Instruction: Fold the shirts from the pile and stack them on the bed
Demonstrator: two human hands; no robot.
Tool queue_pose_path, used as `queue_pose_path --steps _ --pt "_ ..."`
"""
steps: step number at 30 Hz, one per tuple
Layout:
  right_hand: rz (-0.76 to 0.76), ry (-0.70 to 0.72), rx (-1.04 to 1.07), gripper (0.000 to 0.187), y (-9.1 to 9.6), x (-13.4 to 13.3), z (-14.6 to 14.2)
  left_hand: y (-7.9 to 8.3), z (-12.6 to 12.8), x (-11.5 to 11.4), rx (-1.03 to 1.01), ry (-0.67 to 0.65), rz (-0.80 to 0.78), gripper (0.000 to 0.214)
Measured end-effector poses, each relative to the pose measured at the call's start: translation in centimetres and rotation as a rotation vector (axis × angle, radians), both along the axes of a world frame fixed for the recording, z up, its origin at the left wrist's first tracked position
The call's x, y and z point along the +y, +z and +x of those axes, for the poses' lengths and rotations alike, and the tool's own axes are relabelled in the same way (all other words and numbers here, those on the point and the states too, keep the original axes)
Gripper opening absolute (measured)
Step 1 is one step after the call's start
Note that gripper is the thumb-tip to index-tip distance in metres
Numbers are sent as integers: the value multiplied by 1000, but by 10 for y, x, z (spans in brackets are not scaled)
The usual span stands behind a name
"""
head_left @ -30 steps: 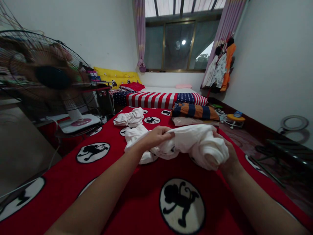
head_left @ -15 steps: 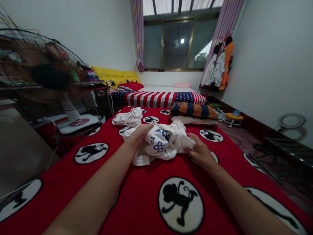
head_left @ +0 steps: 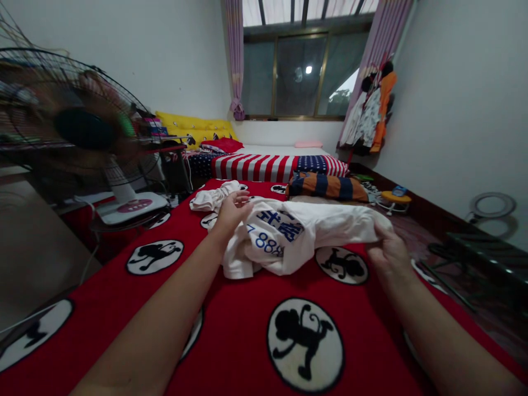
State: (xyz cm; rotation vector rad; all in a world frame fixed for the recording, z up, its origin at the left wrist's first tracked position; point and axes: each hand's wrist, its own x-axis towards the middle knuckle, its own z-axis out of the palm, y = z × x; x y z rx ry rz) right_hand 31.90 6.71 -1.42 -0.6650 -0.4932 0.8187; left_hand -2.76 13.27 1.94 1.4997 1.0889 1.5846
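My left hand (head_left: 231, 212) is on the left end of a white shirt (head_left: 289, 236). My fingers (head_left: 243, 199) are bent and a bit spread, and they touch the cloth, but I cannot tell if they pinch it. My right hand (head_left: 390, 254) holds the right end of the shirt — the fingers are closed on the cloth edge and lift it a little off the bed.

The shirt is stretched between my two hands. It has blue print on it (head_left: 275, 231), with numbers and some signs. Its left part lies crumpled on the red blanket (head_left: 231, 324), and its right part hangs in the air. The blanket has white circles with black monkeys, and one big monkey circle (head_left: 305, 344) is right in front of me, near the shirt.

Just behind my left hand lies another white cloth (head_left: 212, 197), all bunched up. It looks like it touches the shirt, but I cannot be sure.

Farther back there is a folded thing with orange and dark stripes (head_left: 328, 187). Behind that is a bed with a red and white striped cover (head_left: 268, 165) and yellow pillows (head_left: 193, 126).

On my left stands a big fan (head_left: 74, 126) — its blades are a blur. A window (head_left: 301, 74) is at the far wall, with pink curtains (head_left: 236, 55) beside it. Clothes (head_left: 373, 118) hang on the right, and a small yellow stool (head_left: 396, 199) sits on the floor below them.
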Motion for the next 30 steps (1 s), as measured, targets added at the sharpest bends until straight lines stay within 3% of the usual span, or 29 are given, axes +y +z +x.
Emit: queue_pose_path --steps 2,3,5,8,11,14,17,19,22,26,28,30 --pt "-29 76 25 19 -7 0 -6 -4 8 -1 203 162 148 30" --pt "-63 127 30 19 -9 0 -9 -5 13 -4 293 172 202 23" --pt "-114 210 -28 23 -12 -3 -14 -3 23 -15 439 57 225 16" --pt "-135 242 -142 32 -13 -8 -18 -1 42 -40 734 -210 185 32" --pt "-139 224 -212 40 -13 -10 -18 -8 61 -67 1102 -300 212 43" --pt "-210 185 -289 43 -18 -7 -19 -23 78 -86 1349 -232 253 60" --pt "-270 129 -384 46 -27 -3 -22 -37 87 -92 1409 -123 285 42" --pt "-289 104 -440 48 -34 0 -24 -41 87 -88 1378 -99 273 26" --pt "-304 84 -459 51 -41 2 -28 -34 79 -74 1192 -147 196 25" --pt "-288 84 -409 56 -39 0 -37 -5 63 -55 527 -336 37 26" --pt "-242 147 -400 61 -33 -4 -44 12 56 -53 129 -454 -86 25" --pt "-223 221 -379 62 -25 -9 -49 28 48 -54 -147 -523 -171 26"
